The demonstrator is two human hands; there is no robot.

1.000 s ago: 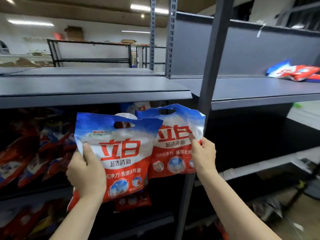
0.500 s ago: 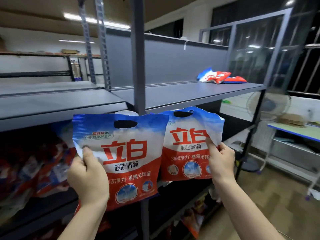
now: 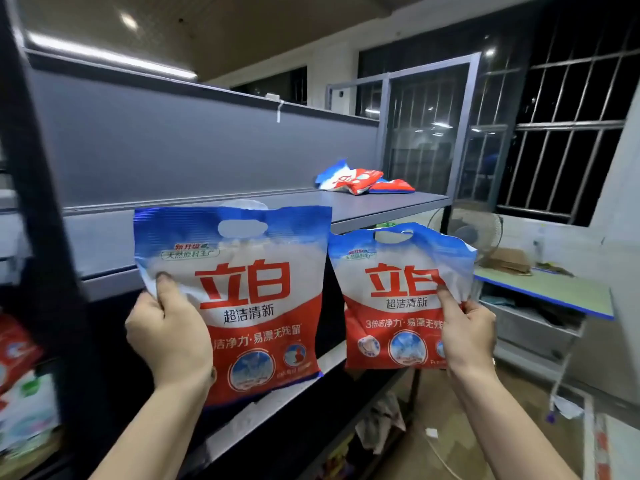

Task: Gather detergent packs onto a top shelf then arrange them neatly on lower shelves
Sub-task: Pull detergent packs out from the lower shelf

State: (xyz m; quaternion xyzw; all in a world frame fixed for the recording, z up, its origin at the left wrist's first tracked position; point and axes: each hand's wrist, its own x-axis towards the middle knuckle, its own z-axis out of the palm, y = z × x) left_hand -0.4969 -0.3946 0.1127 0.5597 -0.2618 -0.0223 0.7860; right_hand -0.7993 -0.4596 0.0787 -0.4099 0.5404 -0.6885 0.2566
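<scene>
- The left hand (image 3: 169,336) gripped the larger-looking detergent pack (image 3: 239,299) at its left edge, thumb pressed flat on the printed front, fingers hidden behind.
- That pack stood upright, long axis vertical, handle cut-out at the top, red lettering facing the camera; its top leaned slightly to the right.
- The right hand (image 3: 467,336) pinched the second detergent pack (image 3: 394,299) by its crumpled right edge, thumb on the front.
- This one was upright too, handle hole up, face to the camera, tipped a little clockwise.
- Both packs were held in the air side by side in front of the top shelf (image 3: 381,207), their inner edges nearly meeting; the left one sat slightly higher.
- Far back on that grey shelf, a small pile of packs (image 3: 360,178) lay flat, near its right end.
- More red packs (image 3: 17,348) showed on the lower shelf at the left edge, blurred.
- A standing fan (image 3: 464,233) sat beyond the shelving, to the right.
</scene>
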